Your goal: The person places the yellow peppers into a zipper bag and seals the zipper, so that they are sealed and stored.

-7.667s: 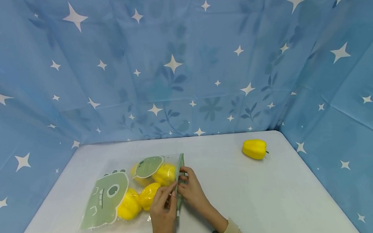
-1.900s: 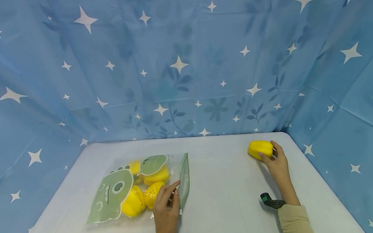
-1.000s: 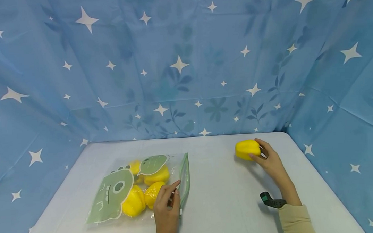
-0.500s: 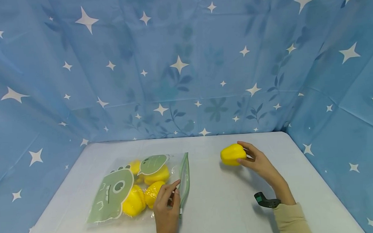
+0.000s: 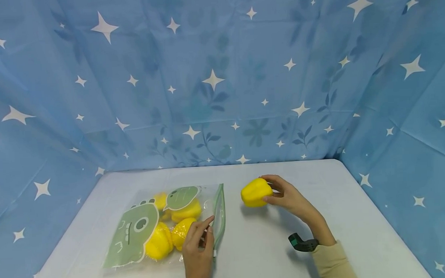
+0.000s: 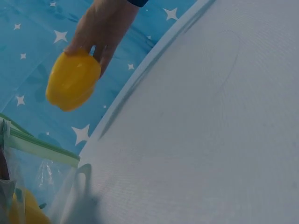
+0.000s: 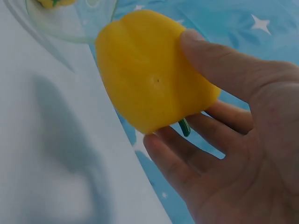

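My right hand (image 5: 287, 197) grips a yellow bell pepper (image 5: 255, 192) by its stem end, held above the table just right of the bag. Seen from the right wrist, thumb and fingertips hold the pepper (image 7: 147, 74), its short green stem (image 7: 185, 127) pointing toward the palm. A clear zip bag (image 5: 131, 232) with green dinosaur prints lies at the left, several yellow peppers (image 5: 159, 241) inside. At its mouth my left hand (image 5: 197, 254) pinches the upper layer, and the green zip edge (image 5: 222, 209) gapes apart. The left wrist view shows the bag's mouth (image 6: 44, 150) raised near the pepper.
A white table (image 5: 287, 264) lies under everything, with blue star-patterned curtains (image 5: 213, 102) behind and at both sides. A slider (image 5: 214, 253) sits at the near end of the bag's zip. A black wrist device (image 5: 303, 243) is strapped on the right wrist.
My right hand has gone from the bag to the lone pepper at the back right, lifted it and carried it left toward the bag. The bag's mouth has spread wider; my left hand stays there.
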